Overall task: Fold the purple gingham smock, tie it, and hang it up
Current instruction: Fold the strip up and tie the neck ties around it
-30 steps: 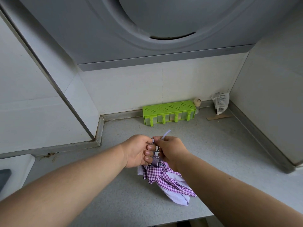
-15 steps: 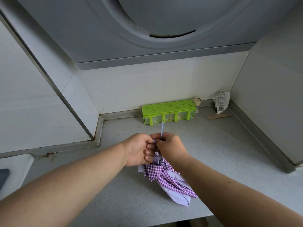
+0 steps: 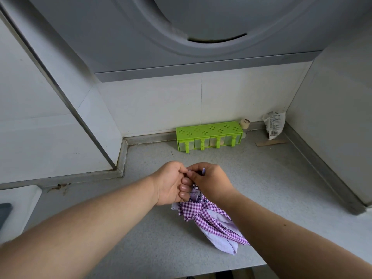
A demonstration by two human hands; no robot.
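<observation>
The purple gingham smock (image 3: 209,220) is bunched into a narrow bundle and hangs down from my two hands to the grey counter (image 3: 251,178), its pale lilac lining showing at the lower end. My left hand (image 3: 171,182) is closed in a fist around the bundle's top. Pressed against it, my right hand (image 3: 209,182) pinches the thin lilac tie, whose short end (image 3: 203,171) pokes out above the fingers. The knot itself is hidden between the hands.
A green perforated rack (image 3: 209,135) stands against the back wall, with a small bottle (image 3: 245,125) and a crumpled packet (image 3: 274,125) to its right. A grey hood (image 3: 181,37) overhangs above. A white tray edge (image 3: 18,208) lies at the left.
The tie end, which stood up tall above my right hand half a second ago, has been pulled down to a short stub. Both hands stay together at the bundle's top.
</observation>
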